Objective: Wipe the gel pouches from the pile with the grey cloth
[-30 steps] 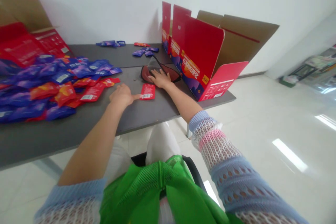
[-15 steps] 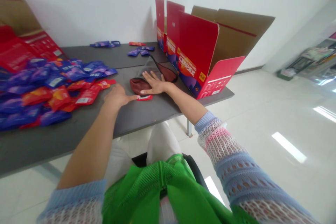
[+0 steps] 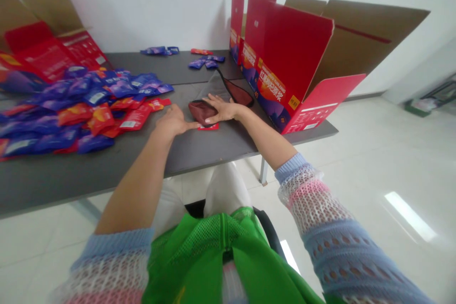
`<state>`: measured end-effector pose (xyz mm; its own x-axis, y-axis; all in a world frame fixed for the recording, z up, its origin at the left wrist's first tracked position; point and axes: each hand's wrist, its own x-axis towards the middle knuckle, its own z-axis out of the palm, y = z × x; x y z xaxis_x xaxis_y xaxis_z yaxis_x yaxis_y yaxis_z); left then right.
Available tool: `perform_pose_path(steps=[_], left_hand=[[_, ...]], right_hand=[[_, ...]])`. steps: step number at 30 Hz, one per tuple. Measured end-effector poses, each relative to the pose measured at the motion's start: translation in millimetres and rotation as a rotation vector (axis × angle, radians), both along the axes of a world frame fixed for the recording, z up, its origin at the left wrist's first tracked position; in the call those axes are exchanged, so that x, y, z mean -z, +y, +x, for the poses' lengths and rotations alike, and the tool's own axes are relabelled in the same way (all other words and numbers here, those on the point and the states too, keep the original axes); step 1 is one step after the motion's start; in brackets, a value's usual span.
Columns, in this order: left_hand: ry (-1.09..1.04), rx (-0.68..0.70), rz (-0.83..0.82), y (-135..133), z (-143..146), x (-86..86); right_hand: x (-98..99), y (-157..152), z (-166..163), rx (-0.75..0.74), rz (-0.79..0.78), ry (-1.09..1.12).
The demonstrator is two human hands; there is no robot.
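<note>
My right hand (image 3: 224, 109) lies with its fingers spread on a brown cloth piece with dark see-through mesh (image 3: 200, 111); its exact kind is unclear. Half under the cloth's front edge is a small red sachet (image 3: 211, 128). My left hand (image 3: 172, 122) rests on the grey table (image 3: 199, 152), its thumb stretched right to the sachet's left end and its other fingers loosely bent, apart from the thumb. Just left of that hand is a heap of blue and red sachets (image 3: 121, 88). Whether the thumb presses on the sachet or only touches it, I cannot tell.
Open red cardboard boxes (image 3: 285, 52) stand in a row at the right, flaps raised. Another open red box (image 3: 39, 50) is behind the heap at the left. Several blue sachets (image 3: 206, 62) and an orange one (image 3: 201, 51) lie near the wall.
The view has shifted, so the table and boxes appear further right. Both hands keep nearly the same places on the cloth and beside the sachet.
</note>
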<state>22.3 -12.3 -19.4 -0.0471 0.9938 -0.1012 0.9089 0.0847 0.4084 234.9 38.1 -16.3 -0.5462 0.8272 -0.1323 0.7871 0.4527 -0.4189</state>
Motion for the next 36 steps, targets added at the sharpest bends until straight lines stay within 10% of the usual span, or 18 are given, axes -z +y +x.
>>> perform_pose_path(steps=[10, 14, 18, 27, 36], left_hand=[[0.088, -0.021, -0.062, -13.3, 17.8, -9.6], [0.141, -0.096, 0.168, -34.0, 30.0, -8.4], [0.083, -0.051, 0.407, -53.3, 41.9, -8.5], [-0.003, 0.061, 0.296, -49.3, 58.5, -7.4], [-0.124, -0.226, 0.248, -19.8, 32.7, 6.9]], right_hand=[[23.8, 32.9, 2.1, 0.565, 0.277, 0.125], [22.7, 29.8, 10.8, 0.627, 0.299, 0.160], [15.4, 30.0, 14.5, 0.506, 0.338, 0.325], [16.5, 20.5, 5.3, 0.100, 0.371, 0.724], [29.8, 2.3, -20.2, -0.320, 0.174, 0.257]])
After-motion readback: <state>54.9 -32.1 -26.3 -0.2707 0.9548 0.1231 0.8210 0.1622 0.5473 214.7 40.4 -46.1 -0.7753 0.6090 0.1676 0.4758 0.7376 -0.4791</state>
